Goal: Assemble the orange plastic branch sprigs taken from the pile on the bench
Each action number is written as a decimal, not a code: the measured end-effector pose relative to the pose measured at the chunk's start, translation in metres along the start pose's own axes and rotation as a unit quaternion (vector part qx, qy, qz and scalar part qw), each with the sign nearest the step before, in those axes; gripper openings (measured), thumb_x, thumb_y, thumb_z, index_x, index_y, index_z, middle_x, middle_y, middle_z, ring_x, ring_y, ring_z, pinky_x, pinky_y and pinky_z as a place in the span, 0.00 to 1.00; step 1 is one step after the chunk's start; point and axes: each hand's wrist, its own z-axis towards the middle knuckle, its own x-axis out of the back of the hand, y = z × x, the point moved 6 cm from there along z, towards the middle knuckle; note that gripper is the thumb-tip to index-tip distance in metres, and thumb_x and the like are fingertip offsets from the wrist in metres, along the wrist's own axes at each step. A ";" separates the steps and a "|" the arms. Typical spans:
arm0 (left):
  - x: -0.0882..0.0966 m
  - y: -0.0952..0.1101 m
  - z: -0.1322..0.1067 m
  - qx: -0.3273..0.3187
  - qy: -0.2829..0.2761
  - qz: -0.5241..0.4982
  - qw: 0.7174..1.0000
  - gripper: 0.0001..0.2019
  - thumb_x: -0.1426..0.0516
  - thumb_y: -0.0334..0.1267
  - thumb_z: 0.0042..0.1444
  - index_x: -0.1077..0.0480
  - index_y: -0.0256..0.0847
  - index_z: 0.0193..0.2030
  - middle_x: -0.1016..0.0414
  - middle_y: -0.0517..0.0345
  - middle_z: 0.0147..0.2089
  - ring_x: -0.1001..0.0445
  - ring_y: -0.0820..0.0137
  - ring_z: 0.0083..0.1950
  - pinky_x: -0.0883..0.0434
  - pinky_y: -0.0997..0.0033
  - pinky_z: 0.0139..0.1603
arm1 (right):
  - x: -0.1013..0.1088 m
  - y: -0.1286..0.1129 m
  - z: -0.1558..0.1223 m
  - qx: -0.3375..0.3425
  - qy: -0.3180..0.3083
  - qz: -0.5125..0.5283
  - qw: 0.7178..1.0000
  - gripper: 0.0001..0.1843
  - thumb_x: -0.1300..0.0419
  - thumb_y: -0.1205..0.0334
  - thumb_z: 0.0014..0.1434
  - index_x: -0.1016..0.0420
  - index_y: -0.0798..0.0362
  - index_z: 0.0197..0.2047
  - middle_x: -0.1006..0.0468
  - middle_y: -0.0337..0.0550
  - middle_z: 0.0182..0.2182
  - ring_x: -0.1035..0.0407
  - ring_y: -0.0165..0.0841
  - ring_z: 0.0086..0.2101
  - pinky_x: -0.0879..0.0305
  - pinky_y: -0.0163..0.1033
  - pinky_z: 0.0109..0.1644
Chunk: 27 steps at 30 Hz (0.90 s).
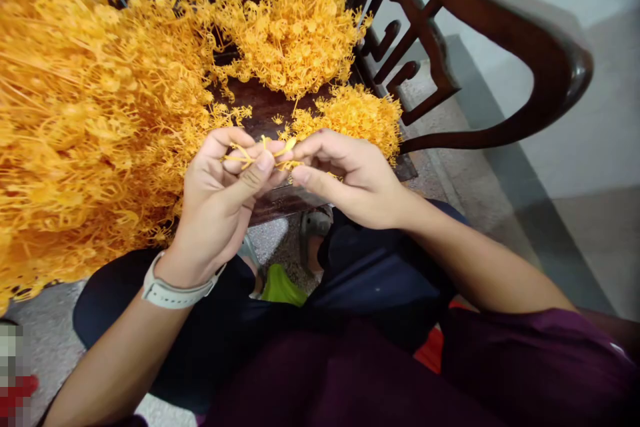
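**Both hands pinch one orange sprig above a dark wooden seat**

A thin orange plastic sprig (263,153) sits between the two hands, held up in front of the chest, above the near edge of the wooden chair (280,113), probably so its fine branches can be seen and worked. The left hand (220,203) curls around one end, thumb pressed over the stems against the forefinger, which steadies the piece. The right hand (350,177) meets it from the other side, fingertips closed narrowly on the sprig's end, the remaining fingers folded under. A pale wristband (173,293) circles the left wrist.

Just beyond the hands, a small orange heap (355,117) lies on the seat, within easy reach. A larger mound (295,20) rests farther back against the chair's slats, and a big mass of tangled sprigs (75,120) fills the left side. The chair's curved armrest (525,47) sweeps across the right.
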 end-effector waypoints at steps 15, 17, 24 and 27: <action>-0.010 0.010 -0.006 0.096 -0.027 -0.110 0.989 0.21 0.25 0.18 0.51 0.23 0.41 0.45 0.22 0.70 0.27 0.18 0.77 0.28 0.15 0.80 0.40 | -0.026 0.000 0.007 -0.068 -0.178 0.334 0.923 0.16 0.34 0.53 0.76 0.28 0.54 0.39 0.20 0.40 0.31 0.25 0.29 0.30 0.27 0.37 0.41; -0.013 0.010 -0.009 0.109 -0.030 -0.113 0.987 0.22 0.30 0.15 0.51 0.23 0.42 0.47 0.24 0.70 0.27 0.21 0.78 0.26 0.16 0.81 0.37 | -0.030 0.001 0.005 -0.084 -0.193 0.356 0.910 0.15 0.34 0.55 0.77 0.27 0.54 0.39 0.18 0.41 0.30 0.23 0.30 0.32 0.26 0.38 0.43; 0.001 0.020 -0.003 0.096 0.030 -0.149 0.984 0.21 0.37 0.12 0.52 0.26 0.39 0.46 0.29 0.70 0.28 0.33 0.85 0.21 0.29 0.89 0.24 | -0.012 0.002 0.011 -0.084 -0.124 0.354 0.923 0.20 0.33 0.47 0.75 0.25 0.54 0.37 0.11 0.55 0.45 0.16 0.37 0.44 0.18 0.42 0.48; 0.006 0.028 0.000 0.073 0.025 -0.136 0.988 0.18 0.35 0.15 0.55 0.25 0.39 0.46 0.26 0.69 0.30 0.27 0.82 0.24 0.20 0.85 0.32 | 0.030 0.007 0.018 -0.068 -0.035 0.201 0.977 0.15 0.30 0.51 0.74 0.18 0.55 0.41 0.11 0.50 0.43 0.17 0.32 0.39 0.20 0.37 0.45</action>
